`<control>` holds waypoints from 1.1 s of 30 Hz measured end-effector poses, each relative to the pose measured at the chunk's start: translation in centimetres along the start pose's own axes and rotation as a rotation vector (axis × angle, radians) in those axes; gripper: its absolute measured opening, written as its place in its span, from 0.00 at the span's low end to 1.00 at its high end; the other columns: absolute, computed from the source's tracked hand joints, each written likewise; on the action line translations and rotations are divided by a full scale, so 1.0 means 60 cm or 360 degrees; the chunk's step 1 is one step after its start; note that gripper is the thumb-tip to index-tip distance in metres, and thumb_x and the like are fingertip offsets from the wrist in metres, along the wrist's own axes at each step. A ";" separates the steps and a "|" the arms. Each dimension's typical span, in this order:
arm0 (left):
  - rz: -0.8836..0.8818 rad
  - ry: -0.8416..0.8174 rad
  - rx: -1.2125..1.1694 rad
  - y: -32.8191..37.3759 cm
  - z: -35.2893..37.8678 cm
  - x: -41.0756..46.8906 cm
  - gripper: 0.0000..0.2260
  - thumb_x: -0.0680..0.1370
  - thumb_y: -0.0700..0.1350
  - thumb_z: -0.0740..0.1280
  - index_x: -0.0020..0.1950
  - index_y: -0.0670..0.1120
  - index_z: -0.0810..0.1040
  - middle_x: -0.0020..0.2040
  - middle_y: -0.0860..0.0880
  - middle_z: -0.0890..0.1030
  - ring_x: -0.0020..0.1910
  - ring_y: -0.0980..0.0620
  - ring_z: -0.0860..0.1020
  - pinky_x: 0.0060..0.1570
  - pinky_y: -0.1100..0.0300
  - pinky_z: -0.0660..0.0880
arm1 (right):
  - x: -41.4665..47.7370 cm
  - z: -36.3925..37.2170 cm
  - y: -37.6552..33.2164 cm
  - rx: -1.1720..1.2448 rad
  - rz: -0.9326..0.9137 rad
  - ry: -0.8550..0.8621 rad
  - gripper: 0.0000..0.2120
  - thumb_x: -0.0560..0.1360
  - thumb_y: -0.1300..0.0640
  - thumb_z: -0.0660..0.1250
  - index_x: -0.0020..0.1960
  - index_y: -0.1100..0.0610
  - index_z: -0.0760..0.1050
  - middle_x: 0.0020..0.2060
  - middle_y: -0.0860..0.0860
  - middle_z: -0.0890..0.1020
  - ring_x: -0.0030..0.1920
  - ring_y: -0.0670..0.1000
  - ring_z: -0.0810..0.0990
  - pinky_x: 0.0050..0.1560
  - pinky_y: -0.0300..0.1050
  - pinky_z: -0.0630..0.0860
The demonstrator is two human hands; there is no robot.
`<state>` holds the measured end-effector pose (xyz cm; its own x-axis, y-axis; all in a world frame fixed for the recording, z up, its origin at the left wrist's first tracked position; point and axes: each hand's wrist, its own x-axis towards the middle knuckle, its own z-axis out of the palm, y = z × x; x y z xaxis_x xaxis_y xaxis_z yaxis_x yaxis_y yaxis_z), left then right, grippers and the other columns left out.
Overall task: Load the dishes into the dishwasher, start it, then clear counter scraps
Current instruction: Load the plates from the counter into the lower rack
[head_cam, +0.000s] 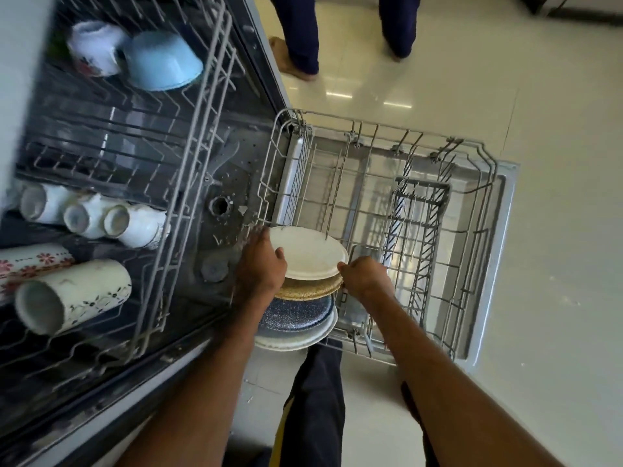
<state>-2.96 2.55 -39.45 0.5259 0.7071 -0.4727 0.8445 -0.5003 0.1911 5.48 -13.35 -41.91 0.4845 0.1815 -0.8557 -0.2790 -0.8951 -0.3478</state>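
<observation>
Dishwasher [219, 183] stands open before you, its door [505, 203] dropped flat above the floor. Your upper rack [188, 183] is drawn out on the left. It carries a pale blue bowl [161, 60], tilted and touching a white flowered mug [94, 48]. Closer in lie a row of three white cups [91, 214] on their sides, and nearest you a tall patterned cup [72, 294] beside a red-flowered one [33, 261].

Your lower rack [371, 129] sits out over the door, with a dark cutlery basket [421, 210] toward its right side. At that rack's near left corner four plates lean one against the next: a white plate [308, 252] uppermost, a tan speckled plate [310, 288], a dark blue speckled plate [296, 311], then a second white plate [296, 342] nearest you. Whether they sit between the tines you cannot tell.

Your left grip [261, 264] curls round the white plate's left edge. Your right grip [364, 274] pinches its right rim, just above the tan one.
</observation>
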 end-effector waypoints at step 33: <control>-0.1190 0.1567 -0.0798 -0.397 -0.501 -1.084 0.18 0.80 0.45 0.61 0.70 0.49 0.73 0.65 0.48 0.76 0.61 0.46 0.77 0.58 0.51 0.74 | -1.119 0.347 -0.143 -0.0843 -0.2000 -0.1131 0.06 0.80 0.60 0.65 0.49 0.60 0.80 0.36 0.55 0.85 0.31 0.50 0.81 0.31 0.39 0.76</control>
<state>-54.22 -16.53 12.59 -0.4031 0.8990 0.1715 0.7940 0.2503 0.5540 -41.93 -9.39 10.57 -0.3520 0.9190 -0.1774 0.3865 -0.0299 -0.9218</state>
